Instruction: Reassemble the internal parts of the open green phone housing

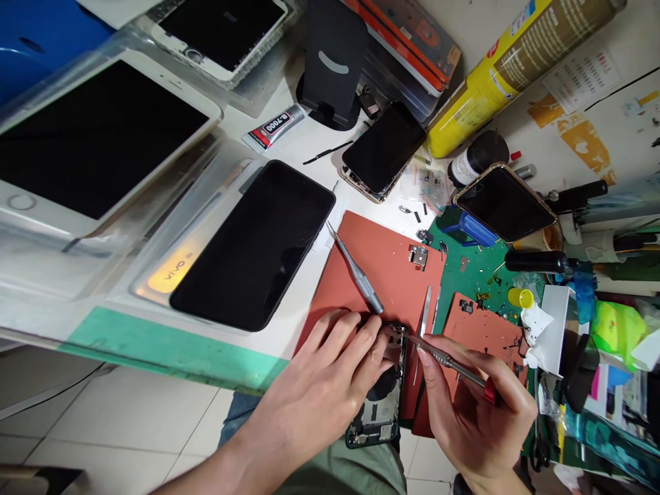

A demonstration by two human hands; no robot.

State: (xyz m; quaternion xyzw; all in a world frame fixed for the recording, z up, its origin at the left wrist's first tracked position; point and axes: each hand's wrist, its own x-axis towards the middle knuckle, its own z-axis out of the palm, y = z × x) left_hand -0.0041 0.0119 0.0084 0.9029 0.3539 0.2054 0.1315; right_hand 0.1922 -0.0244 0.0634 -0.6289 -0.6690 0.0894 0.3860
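Note:
An opened phone housing (372, 413) with bare metal inside lies at the near edge of the reddish-brown mat (381, 234). My left hand (330, 375) is closed over its left side, fingers pressing near the upper end and covering part of it. In my right hand (474, 405) is a thin screwdriver (438, 355) with a knurled metal shaft and a red end. Its tip reaches the top right corner of the housing. Above my left fingers rests a grey pen-like tool (359, 276). Tweezers (425, 311) lie just right of the housing.
Left of the mat sits a large black phone (252, 247) on plastic sleeves, beside a white tablet (103, 137). Another opened phone (384, 152), a glue tube (273, 128) and a yellow spray can (495, 75) stand farther back. Small parts litter a second mat (477, 344).

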